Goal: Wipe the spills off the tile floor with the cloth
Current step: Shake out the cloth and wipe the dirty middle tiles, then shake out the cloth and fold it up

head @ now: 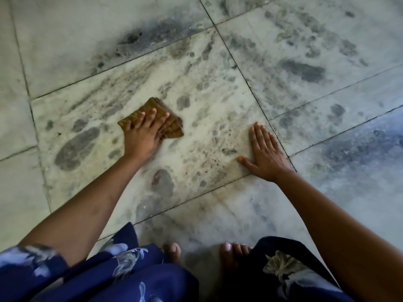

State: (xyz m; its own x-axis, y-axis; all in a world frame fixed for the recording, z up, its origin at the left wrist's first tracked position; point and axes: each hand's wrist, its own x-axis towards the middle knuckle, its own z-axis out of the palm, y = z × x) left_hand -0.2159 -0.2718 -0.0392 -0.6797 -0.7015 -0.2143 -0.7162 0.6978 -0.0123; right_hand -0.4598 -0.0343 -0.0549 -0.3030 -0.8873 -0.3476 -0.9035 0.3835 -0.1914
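Pinned folded brown ribbed cloth point(156, 104) under flat, straight-fingered left hand point(144, 132) on pale veined tile floor point(218, 101); braced right hand point(265, 153) open-palmed; spotted brownish speckled spill point(214, 159) between them, right of cloth.

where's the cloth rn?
Head view, left of centre: the brown cloth lies on the tile floor under the left hand, apart from the right hand.

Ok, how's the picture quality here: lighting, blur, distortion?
Head view: dim, even light, no hard glare; a bluish sheen on the tile floor at right; left hand, cloth and right hand fairly sharp; grout lines curve slightly near the left edge.
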